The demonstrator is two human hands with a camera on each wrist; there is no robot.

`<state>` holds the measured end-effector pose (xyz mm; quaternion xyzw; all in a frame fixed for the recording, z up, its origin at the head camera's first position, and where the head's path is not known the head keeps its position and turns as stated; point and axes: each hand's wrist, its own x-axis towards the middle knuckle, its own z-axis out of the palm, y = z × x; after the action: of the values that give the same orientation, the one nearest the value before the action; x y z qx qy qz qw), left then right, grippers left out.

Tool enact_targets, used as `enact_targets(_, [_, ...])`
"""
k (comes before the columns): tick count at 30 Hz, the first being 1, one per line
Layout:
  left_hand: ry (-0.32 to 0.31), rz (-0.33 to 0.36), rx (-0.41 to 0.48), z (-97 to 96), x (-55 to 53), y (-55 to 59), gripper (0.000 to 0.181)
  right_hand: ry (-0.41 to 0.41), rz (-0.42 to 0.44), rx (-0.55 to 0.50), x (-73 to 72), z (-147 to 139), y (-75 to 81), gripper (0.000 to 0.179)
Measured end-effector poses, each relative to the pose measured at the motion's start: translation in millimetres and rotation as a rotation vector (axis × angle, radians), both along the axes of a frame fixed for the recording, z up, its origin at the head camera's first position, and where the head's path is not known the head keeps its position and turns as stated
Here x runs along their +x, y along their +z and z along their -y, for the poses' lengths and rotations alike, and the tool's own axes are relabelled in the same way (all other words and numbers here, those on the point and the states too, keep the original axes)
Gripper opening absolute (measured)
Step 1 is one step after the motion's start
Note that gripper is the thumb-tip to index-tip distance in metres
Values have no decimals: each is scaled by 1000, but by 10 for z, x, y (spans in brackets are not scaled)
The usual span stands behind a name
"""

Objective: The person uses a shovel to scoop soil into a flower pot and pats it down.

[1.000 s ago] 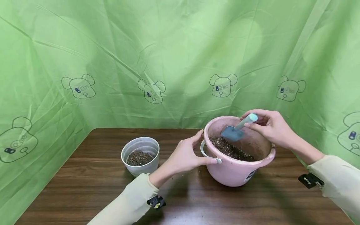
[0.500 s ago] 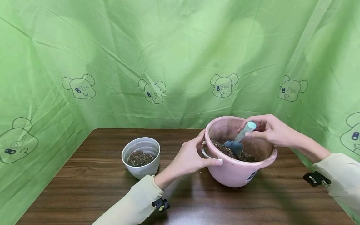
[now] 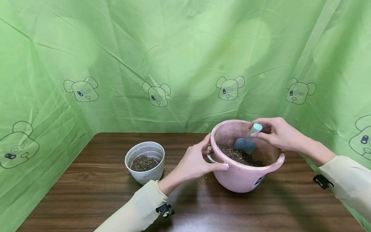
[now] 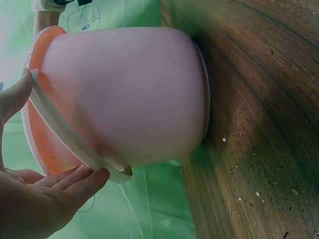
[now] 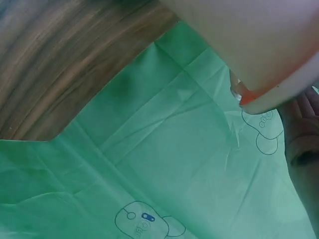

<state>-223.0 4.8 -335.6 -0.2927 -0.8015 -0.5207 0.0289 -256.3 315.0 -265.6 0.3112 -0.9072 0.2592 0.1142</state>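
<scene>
A pink bucket [image 3: 236, 180] with dark soil [image 3: 236, 155] in it stands on the table at right of centre. My left hand [image 3: 195, 162] holds it at the left side of the rim, thumb at one end of its white carry handle [image 4: 62, 124]. Fingertips reach the other end of that handle in the left wrist view. Over the bucket's far right rim, my right hand [image 3: 279, 134] grips a small hand trowel [image 3: 244, 145] by its pale green handle. The trowel's blue-grey blade points down inside, close over the soil. In the right wrist view, the trowel is hidden.
A white plastic pot [image 3: 157, 169] partly filled with soil [image 3: 144, 163] stands left of my left forearm. Small crumbs dot the wooden table [image 4: 259, 149]. Green cloth [image 3: 185, 58] printed with bear heads hangs behind and at both sides.
The trowel dipped from above into the soil, then rose slightly and turned so its blade faces me more. My right hand lowered with it. The left hand stays at the bucket's rim.
</scene>
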Motion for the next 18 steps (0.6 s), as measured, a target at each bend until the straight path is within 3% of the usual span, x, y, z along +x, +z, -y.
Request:
enact_targets(8, [9, -1, -6, -10, -4, -12, 112, -20, 74, -37, 54, 71, -23, 17])
enact_targets(18, [26, 0, -29, -11, 9, 6, 112, -145, 145, -72, 169, 147, 60, 21])
